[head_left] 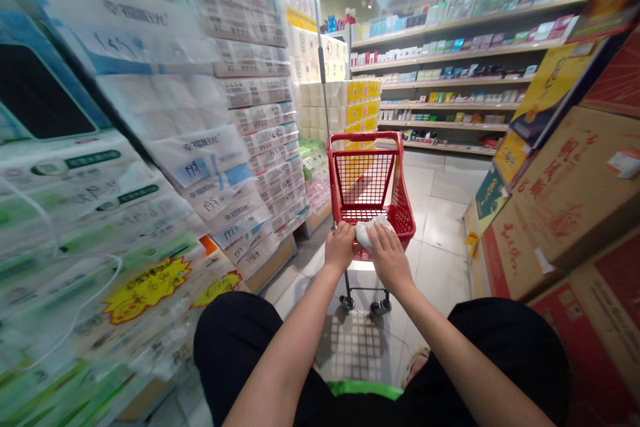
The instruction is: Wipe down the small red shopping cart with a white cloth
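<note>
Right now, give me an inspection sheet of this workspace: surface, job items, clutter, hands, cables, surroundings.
Surface: pale tiled floor, shadowed under the cart.
Job items: red shopping cart, upright on its wheels; white wipe at its near edge.
Clutter: wrapped packs stacked left; cardboard boxes stacked right.
Hands: left hand curled on the cart's near edge; right hand over the wipe, grip hidden.
Cables: thin white cord across the left packs.
Surroundings: stocked shelves beyond the cart.

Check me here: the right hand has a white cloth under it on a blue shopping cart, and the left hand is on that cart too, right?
Not quite: the head view shows that the shopping cart is red, not blue. The right hand does have the white cloth under it, and the left hand is on the cart.
</note>
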Available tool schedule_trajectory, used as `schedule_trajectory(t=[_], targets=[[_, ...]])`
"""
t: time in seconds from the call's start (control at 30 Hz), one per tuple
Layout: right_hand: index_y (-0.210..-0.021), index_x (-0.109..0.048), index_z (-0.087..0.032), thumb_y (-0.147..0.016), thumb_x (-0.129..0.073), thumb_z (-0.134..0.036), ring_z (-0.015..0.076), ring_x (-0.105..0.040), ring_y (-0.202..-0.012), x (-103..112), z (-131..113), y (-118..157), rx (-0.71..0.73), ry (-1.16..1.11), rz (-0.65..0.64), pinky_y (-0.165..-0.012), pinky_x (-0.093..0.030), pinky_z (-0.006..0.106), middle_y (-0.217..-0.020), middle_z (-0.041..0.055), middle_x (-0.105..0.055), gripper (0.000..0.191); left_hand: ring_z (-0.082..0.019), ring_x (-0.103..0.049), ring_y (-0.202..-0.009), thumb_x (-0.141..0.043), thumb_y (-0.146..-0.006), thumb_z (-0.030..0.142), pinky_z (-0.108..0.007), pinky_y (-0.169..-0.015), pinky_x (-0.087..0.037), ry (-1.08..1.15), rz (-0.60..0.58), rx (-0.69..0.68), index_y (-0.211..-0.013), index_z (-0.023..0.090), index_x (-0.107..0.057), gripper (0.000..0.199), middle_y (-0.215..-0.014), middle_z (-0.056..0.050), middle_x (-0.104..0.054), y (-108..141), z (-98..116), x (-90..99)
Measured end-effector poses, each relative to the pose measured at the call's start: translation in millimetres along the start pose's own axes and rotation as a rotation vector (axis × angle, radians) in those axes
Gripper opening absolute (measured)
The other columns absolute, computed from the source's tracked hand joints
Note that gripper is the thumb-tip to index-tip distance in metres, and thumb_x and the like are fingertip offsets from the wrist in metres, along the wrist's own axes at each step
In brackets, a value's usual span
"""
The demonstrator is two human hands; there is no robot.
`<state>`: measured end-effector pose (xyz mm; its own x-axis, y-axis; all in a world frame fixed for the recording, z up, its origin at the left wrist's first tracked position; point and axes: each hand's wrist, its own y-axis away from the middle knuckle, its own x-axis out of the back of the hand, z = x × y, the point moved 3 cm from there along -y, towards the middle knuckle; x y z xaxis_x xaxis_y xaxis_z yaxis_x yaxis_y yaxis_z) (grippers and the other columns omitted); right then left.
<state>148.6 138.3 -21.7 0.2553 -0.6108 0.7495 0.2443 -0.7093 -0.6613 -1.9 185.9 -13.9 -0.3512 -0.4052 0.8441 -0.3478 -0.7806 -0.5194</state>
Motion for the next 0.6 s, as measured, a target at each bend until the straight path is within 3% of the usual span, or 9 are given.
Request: schedule_trajectory(t=[0.17, 0.27, 0.33, 0.4, 0.5, 0.6], targets=[[-0.154, -0.030, -0.020, -0.097, -0.044, -0.030, 0.0271, -0.026, -0.148, 4, 4, -1, 0.047, -0.069, -0.046, -0.120, -0.026, 0.049, -0.160, 0.0114, -0.030, 0.059, -0.028, -0.043, -0.132, -0.070, -0.079, 0.030, -0.043, -0.100, -0.045, 0.167, 0.021, -0.018, -0.118, 0.021, -0.047, 0.046, -0.124, -0.011, -0.056, 8, -3, 7.5], [-0.157, -0.021, -0.017, -0.092, -0.046, -0.024, 0.0282, -0.026, -0.147, 7, 8, -2, 0.007, -0.145, -0.048, -0.120, -0.025, 0.051, -0.159, 0.0135, -0.030, 0.069, -0.027, -0.043, -0.134, -0.069, -0.075, 0.024, -0.049, -0.115, -0.030, 0.304, 0.068, -0.031, -0.129, 0.021, -0.040, 0.061, -0.133, -0.010, -0.052, 13, 0, 15.0], [-0.158, -0.013, -0.015, -0.087, -0.049, -0.021, 0.0295, -0.027, -0.147, 8, 6, -4, -0.064, -0.230, -0.033, -0.119, -0.026, 0.053, -0.159, 0.0152, -0.030, 0.079, -0.026, -0.046, -0.131, -0.065, -0.080, 0.023, -0.055, -0.120, -0.016, 0.365, 0.121, 0.030, -0.130, 0.022, -0.039, 0.057, -0.132, -0.009, -0.054, 14, 3, 19.3], [-0.158, -0.005, -0.015, -0.084, -0.050, -0.021, 0.0297, -0.028, -0.146, 9, 2, -8, -0.136, -0.340, -0.027, -0.118, -0.029, 0.053, -0.159, 0.0155, -0.029, 0.087, -0.024, -0.050, -0.128, -0.061, -0.086, 0.026, -0.057, -0.121, -0.009, 0.399, 0.177, 0.119, -0.129, 0.023, -0.041, 0.048, -0.128, -0.007, -0.058, 14, 8, 22.3], [-0.159, -0.001, -0.018, -0.085, -0.047, -0.022, 0.0262, -0.031, -0.145, 15, 0, -13, -0.177, -0.492, -0.055, -0.116, -0.033, 0.050, -0.160, 0.0128, -0.029, 0.087, -0.023, -0.053, -0.122, -0.059, -0.091, 0.029, -0.057, -0.120, -0.012, 0.394, 0.212, 0.183, -0.124, 0.027, -0.049, 0.034, -0.122, -0.005, -0.062, 9, 13, 26.8], [-0.157, -0.015, -0.022, -0.094, -0.039, -0.027, 0.0221, -0.032, -0.145, 21, 11, -12, -0.171, -0.478, -0.060, -0.118, -0.032, 0.046, -0.157, 0.0088, -0.035, 0.068, -0.022, -0.053, -0.121, -0.057, -0.092, 0.021, -0.058, -0.120, -0.013, 0.309, 0.224, 0.193, -0.107, 0.029, -0.060, 0.018, -0.115, -0.002, -0.063, 5, 12, 37.0]])
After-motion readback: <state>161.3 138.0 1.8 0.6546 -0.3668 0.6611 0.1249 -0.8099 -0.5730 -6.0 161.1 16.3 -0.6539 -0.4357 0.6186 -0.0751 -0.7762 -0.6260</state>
